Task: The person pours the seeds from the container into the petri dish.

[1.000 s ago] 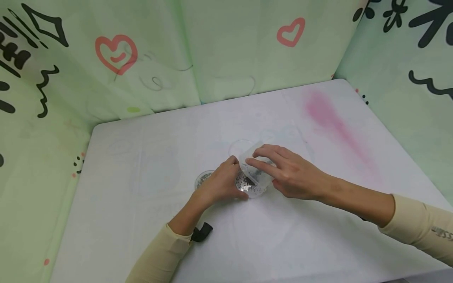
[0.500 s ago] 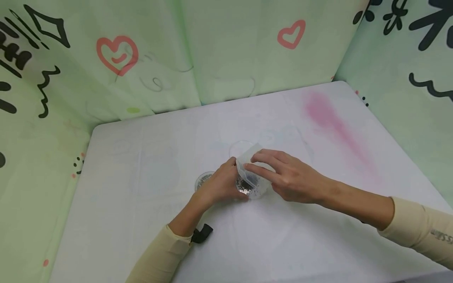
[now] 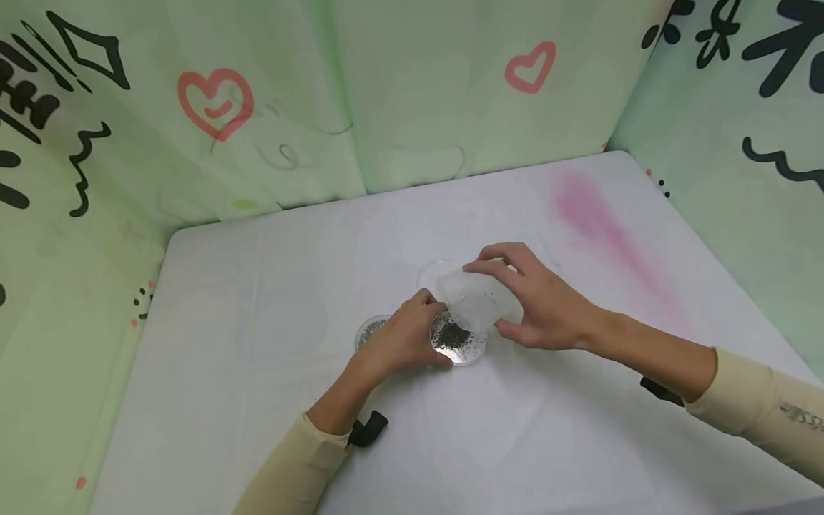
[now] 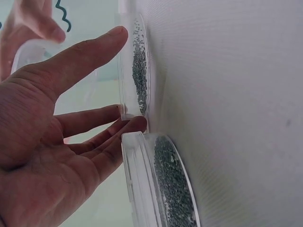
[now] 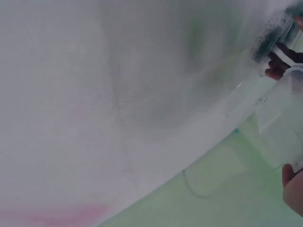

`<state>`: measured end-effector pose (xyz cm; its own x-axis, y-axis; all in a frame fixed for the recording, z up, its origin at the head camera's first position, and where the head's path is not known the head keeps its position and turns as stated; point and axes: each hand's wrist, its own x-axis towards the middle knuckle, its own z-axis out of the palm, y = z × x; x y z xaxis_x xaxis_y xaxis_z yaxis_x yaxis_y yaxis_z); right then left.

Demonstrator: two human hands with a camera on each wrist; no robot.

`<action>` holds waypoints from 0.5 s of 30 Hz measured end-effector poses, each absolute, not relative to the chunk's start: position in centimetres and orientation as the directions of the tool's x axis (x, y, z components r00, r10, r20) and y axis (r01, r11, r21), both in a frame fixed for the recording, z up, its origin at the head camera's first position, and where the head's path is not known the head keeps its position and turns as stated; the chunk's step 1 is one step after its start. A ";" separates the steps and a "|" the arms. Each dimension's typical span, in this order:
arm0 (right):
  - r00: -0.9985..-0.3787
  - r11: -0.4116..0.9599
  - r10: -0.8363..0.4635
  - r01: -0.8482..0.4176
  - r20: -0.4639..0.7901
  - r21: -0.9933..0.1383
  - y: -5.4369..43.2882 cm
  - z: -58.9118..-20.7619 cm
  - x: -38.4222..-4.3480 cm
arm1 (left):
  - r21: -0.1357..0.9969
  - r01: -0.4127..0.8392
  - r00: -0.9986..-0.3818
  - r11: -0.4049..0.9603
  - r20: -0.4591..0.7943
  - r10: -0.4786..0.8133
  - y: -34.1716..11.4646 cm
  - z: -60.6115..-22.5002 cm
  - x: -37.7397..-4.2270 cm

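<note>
In the head view my left hand steadies a round clear dish on the table, thumb at the near side and fingers at the far side. Dark and silvery granules lie in it. My right hand grips a translucent plastic container, tilted above this dish, with a few specks on its wall. The container also shows in the right wrist view. A second clear dish of dark granules sits against the left hand's outer side, partly hidden by that hand in the head view.
A thin clear ring-shaped piece, perhaps a lid, lies just behind the hands. The white-covered table carries a pink stain at the back right. Green printed curtains enclose its back and sides.
The right hand has lifted the container slightly and tipped it back to the right, its thumb now spread. More of the dish and a dark heap inside show. The left hand stays put.
</note>
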<state>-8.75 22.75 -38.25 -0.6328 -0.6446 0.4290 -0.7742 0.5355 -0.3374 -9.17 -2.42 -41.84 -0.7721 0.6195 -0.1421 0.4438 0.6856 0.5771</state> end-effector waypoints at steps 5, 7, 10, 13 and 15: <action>-0.789 0.600 -0.528 -0.609 0.316 -0.519 23.5 -38.4 -11.0 | 0.585 0.434 -0.775 0.685 -0.145 0.615 -2.5 -41.8 -9.2; -0.828 0.609 -0.491 -0.548 0.270 -0.573 23.7 -38.5 -12.1 | 0.588 0.432 -0.776 0.684 -0.143 0.614 -2.5 -41.8 -9.1; -0.882 0.612 -0.430 -0.441 0.192 -0.657 24.0 -38.8 -13.7 | 0.586 0.427 -0.781 0.688 -0.145 0.608 -2.5 -41.8 -9.1; -0.932 0.589 -0.353 -0.288 0.081 -0.755 24.6 -39.2 -15.2 | 0.587 0.421 -0.782 0.692 -0.151 0.604 -2.5 -41.8 -9.1; -0.952 0.553 -0.305 -0.182 0.005 -0.813 25.1 -39.5 -16.2 | 0.585 0.420 -0.783 0.694 -0.154 0.603 -2.5 -41.9 -9.1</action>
